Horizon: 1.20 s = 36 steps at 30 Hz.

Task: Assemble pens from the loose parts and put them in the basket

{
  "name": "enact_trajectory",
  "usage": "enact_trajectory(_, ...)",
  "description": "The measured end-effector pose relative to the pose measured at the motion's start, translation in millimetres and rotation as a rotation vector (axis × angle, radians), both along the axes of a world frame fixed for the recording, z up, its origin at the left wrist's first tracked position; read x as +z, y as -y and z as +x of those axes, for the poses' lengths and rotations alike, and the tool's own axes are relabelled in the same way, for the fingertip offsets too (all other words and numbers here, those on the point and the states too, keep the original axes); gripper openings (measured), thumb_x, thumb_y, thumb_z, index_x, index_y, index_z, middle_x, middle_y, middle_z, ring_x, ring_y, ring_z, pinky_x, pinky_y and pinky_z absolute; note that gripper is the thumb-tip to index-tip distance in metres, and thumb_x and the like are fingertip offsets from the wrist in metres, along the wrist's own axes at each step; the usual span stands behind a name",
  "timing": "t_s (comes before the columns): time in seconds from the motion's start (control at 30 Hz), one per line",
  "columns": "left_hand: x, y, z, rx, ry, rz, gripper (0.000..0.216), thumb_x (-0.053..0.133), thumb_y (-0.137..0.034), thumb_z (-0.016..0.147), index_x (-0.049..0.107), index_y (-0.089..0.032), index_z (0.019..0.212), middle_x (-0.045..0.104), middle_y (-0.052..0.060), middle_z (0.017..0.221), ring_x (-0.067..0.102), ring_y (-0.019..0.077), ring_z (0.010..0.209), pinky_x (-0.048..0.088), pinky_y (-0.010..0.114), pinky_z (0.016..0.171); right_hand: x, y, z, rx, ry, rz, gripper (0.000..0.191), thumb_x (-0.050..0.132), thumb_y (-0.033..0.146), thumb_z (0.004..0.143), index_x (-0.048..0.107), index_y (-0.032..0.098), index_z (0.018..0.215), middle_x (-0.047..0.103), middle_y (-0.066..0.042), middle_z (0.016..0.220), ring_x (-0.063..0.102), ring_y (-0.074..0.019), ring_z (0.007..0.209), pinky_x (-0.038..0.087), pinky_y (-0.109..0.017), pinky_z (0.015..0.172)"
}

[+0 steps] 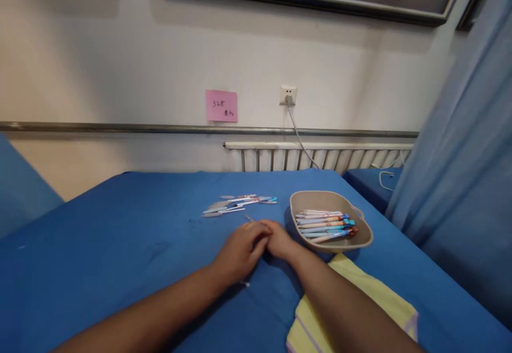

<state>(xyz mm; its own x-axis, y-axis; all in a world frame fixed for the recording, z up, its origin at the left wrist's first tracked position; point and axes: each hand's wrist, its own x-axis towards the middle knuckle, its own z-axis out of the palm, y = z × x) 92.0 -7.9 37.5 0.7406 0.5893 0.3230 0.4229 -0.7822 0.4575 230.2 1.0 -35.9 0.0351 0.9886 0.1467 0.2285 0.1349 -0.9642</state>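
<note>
My left hand (239,249) and my right hand (279,240) meet above the blue cloth, fingers closed and touching. Just beyond the fingers, the clear end of a pen part (248,218) sticks out; the rest of what they hold is hidden. Farther back lies a loose pile of pen parts (236,203), thin white sticks and pale barrels among them. To the right of my hands stands a beige basin (320,199), with several pens (326,226) in pink, light blue and orange lying in it. A small white tip (245,284) shows below my left hand.
A yellow cloth (360,283) lies under my right forearm, in front of the basin. The blue-covered table (100,251) reaches to the wall, where a socket (288,95) has a plugged-in cable. A pink note (221,105) is on the wall; a blue curtain (468,145) hangs at right.
</note>
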Motion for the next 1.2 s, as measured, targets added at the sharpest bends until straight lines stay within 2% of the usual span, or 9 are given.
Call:
enact_trajectory(0.07,-18.2,-16,-45,0.157,0.01,-0.037,0.02,0.045,-0.023,0.084,0.061,-0.021,0.095,0.066,0.005,0.095,0.058,0.0188,0.092,0.045,0.03,0.085,-4.6,-3,-3,0.077,-0.063,-0.034,0.021,0.059,0.034,0.081,0.059,0.015,0.091,0.063,0.001,0.071,0.06,-0.0121,0.059,0.049,-0.026,0.058)
enact_trajectory(0.13,-33.1,-34,-80,0.299,0.035,-0.037,0.021,0.044,-0.026,0.084,0.061,-0.021,0.094,0.066,0.004,0.095,0.059,0.0193,0.092,0.045,0.031,0.086,-7.6,-3,-3,0.123,-0.148,-0.05,0.023,0.061,0.036,0.076,0.057,0.017,0.089,0.062,0.003,0.065,0.057,-0.0096,0.052,0.045,-0.023,0.053)
enact_trajectory(0.2,-41.8,-54,-102,0.429,0.077,-0.017,0.022,0.044,-0.028,0.083,0.062,-0.021,0.093,0.067,0.003,0.095,0.06,0.0198,0.092,0.046,0.031,0.085,-8.9,-3,0,0.118,-0.198,-0.044,0.027,0.063,0.038,0.071,0.057,0.018,0.087,0.062,0.002,0.065,0.056,-0.0088,0.051,0.043,-0.022,0.051)
enact_trajectory(0.27,-44.9,-72,-111,0.466,0.076,0.004,0.024,0.044,-0.028,0.082,0.061,-0.021,0.097,0.066,0.003,0.1,0.06,0.0198,0.095,0.045,0.031,0.087,-9.1,-2,3,0.074,-0.196,-0.04,0.028,0.063,0.04,0.07,0.057,0.018,0.085,0.062,0.002,0.064,0.055,-0.0084,0.05,0.041,-0.021,0.049)
enact_trajectory(0.37,-45.3,-92,-110,0.505,0.01,0.003,0.027,0.044,-0.025,0.081,0.061,-0.019,0.101,0.066,0.004,0.098,0.06,0.0199,0.091,0.046,0.031,0.084,-9.3,-2,7,-0.006,-0.171,-0.036,0.028,0.061,0.041,0.07,0.057,0.017,0.084,0.062,0.001,0.064,0.054,-0.0088,0.049,0.039,-0.021,0.047)
enact_trajectory(0.6,-53.4,-105,-101,0.558,-0.115,0.118,0.036,0.047,-0.02,0.079,0.057,-0.014,0.113,0.06,0.009,0.118,0.05,0.0242,0.11,0.036,0.034,0.099,-10.5,3,11,-0.117,-0.122,-0.001,0.03,0.06,0.043,0.07,0.058,0.017,0.083,0.063,-0.001,0.066,0.055,-0.0103,0.051,0.04,-0.023,0.048)
enact_trajectory(0.9,-58.9,-104,-103,0.592,-0.147,0.099,0.031,0.049,-0.026,0.082,0.061,-0.02,0.11,0.06,0.009,0.107,0.05,0.0262,0.1,0.039,0.037,0.09,-24.4,0,5,-0.199,0.033,0.025,0.024,0.053,0.039,0.077,0.057,0.019,0.088,0.063,-0.001,0.07,0.055,-0.0122,0.054,0.043,-0.025,0.051)
enact_trajectory(1.1,-52.1,-98,-105,0.59,-0.129,0.083,0.017,0.052,-0.024,0.08,0.063,-0.021,0.092,0.06,0.006,0.106,0.049,0.0248,0.101,0.039,0.035,0.087,-16.6,-9,-14,-0.341,0.49,0.22,0.018,0.044,0.025,0.082,0.059,0.02,0.092,0.064,-0.005,0.084,0.059,-0.0191,0.079,0.047,-0.033,0.074)
enact_trajectory(1.2,-51.1,-101,-104,0.576,-0.125,0.052,0.012,0.052,-0.023,0.079,0.062,-0.02,0.085,0.064,0.006,0.094,0.052,0.0242,0.094,0.04,0.035,0.083,-5.0,-16,-27,-0.307,0.729,0.335,0.026,0.04,0.015,0.083,0.058,0.018,0.101,0.062,-0.008,0.1,0.055,-0.0197,0.096,0.041,-0.033,0.086)
